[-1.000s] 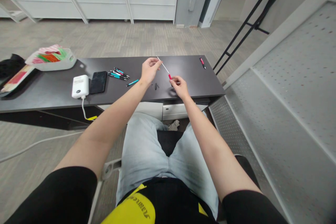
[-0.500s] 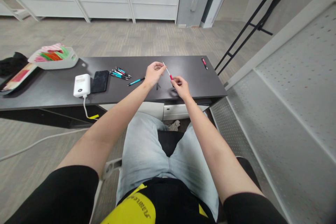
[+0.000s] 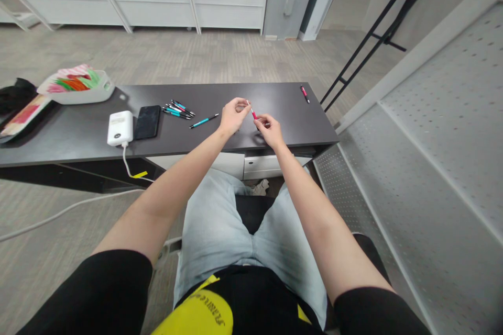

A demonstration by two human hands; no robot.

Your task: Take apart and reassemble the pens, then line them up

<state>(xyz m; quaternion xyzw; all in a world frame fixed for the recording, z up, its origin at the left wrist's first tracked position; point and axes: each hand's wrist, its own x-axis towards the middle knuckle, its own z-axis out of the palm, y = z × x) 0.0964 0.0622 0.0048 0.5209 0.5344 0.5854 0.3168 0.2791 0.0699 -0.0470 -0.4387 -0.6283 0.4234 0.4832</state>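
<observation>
1. Main chg: L hand (image 3: 234, 115) has come in toward R hand (image 3: 271, 130) over the last sec; gap btwn their fingertips is now small, hands not touching as far as I can tell.
2. L hand: thumb + fingertips together, pinching the far end of a thin white rod (image 3: 249, 103). It's well right of the flat black phone (image 3: 146, 122), the landmark here.
3. R hand: fingers clamped on a slim red pen barrel (image 3: 254, 115), farther right of the phone than L hand. Barrel's held tilted above the dark grey worktop (image 3: 283, 97), far end angled toward L hand.
4. Less bare rod shows btwn the hands than 1 s ago. Prob. means rod's sliding into the barrel, so the two parts look partway joined; can't tell how deep, fingers hide part of it.
5. L forearm has shifted right too, so the lone turquoise-and-black pen (image 3: 204, 121), right of the phone, now shows whole. Small dark bits seen earlier by L hand are now mostly hidden.
6. No chg elsewhere: loose cluster of turquoise, black + red pens (image 3: 178, 110) just right of phone; red-and-black pen (image 3: 305, 94) far right of it; white boxy charger (image 3: 120, 128) w/ cable just left.
</observation>
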